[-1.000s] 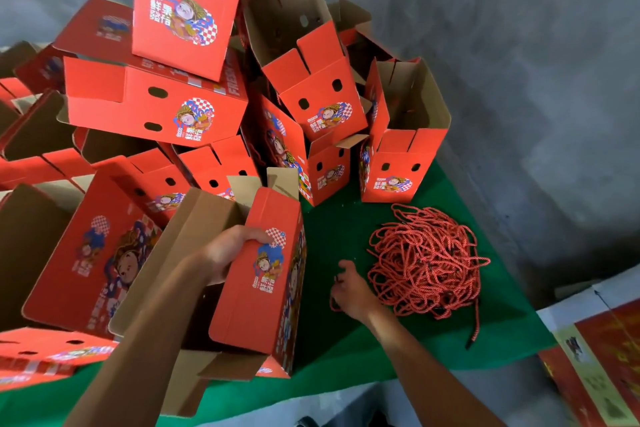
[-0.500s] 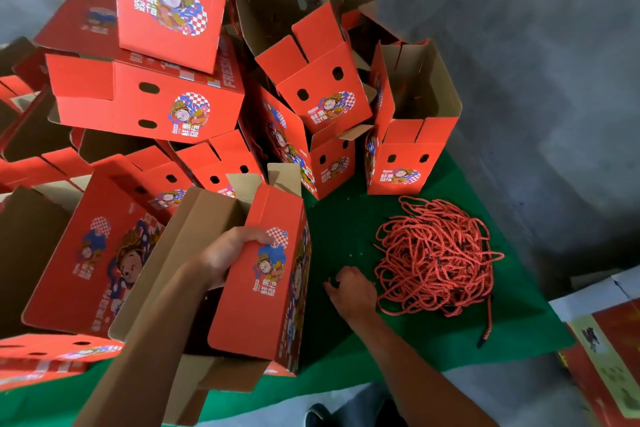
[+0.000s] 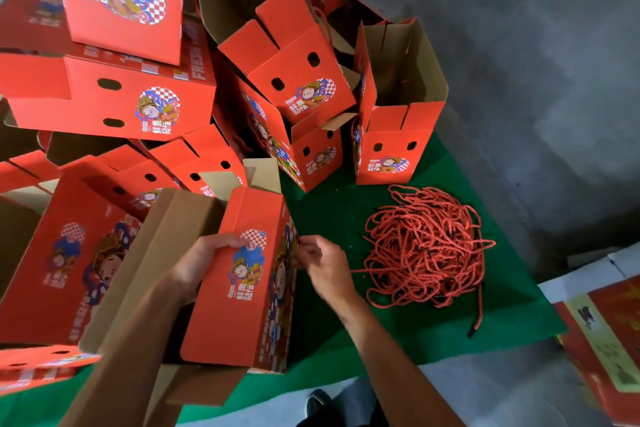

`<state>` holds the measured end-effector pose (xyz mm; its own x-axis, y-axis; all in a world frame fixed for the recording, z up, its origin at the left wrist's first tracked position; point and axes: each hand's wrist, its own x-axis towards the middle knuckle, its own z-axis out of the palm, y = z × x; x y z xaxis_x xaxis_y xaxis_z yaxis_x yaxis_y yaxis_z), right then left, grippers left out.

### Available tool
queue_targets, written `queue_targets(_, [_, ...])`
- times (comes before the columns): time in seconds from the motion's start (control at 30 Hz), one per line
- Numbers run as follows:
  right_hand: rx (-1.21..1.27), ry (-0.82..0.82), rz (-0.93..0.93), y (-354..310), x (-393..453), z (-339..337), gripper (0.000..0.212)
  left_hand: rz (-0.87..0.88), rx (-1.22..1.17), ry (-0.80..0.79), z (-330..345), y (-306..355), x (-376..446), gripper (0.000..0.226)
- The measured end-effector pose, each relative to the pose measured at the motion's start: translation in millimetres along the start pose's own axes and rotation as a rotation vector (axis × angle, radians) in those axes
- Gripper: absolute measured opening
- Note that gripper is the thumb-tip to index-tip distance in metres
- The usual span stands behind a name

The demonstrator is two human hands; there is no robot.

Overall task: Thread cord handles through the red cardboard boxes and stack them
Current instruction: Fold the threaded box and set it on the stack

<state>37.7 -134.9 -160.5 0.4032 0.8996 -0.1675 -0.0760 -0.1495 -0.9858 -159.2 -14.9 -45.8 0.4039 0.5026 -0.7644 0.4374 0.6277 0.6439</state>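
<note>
A red cardboard box with brown open flaps lies tilted at the table's near edge. My left hand grips its top panel from inside the opening. My right hand is at the box's right side, its fingers pinching a red cord that trails right toward the tangled heap of red cords on the green cloth. The fingertips touch the box's side panel; any hole there is hidden.
Many red boxes are piled at the left and back, some leaning. One open box stands upright behind the cords. The green table ends near right; grey wall behind. A flat red carton lies at the right edge.
My right hand lifted off the green cloth and moved left and up to the box's side, drawing one cord out of the heap. The left hand kept its grip on the box.
</note>
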Motion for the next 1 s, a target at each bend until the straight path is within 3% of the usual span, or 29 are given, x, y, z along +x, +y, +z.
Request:
queue_targets(0.13, [-0.121, 0.009, -0.170, -26, -8, -1, 0.025, -0.029, -0.009, -0.025, 1, -1, -3, 0.060])
queue_targets(0.3, [-0.538, -0.001, -0.390, -49, -16, 0, 0.024, 0.006, -0.034, -0.029, 5, -3, -6, 0.054])
queue_targets(0.4, [-0.604, -0.022, -0.370, -56, -18, -2, 0.029, 0.009, -0.048, -0.037, 6, -2, -9, 0.051])
queue_targets(0.67, [-0.490, -0.204, -0.201, -66, -13, -6, 0.031, 0.023, -0.085, 0.003, 17, 1, -18, 0.037])
queue_targets(1.0, [-0.447, -0.305, -0.127, -70, -5, -8, 0.031, 0.088, -0.113, 0.032, 23, 0, -27, 0.045])
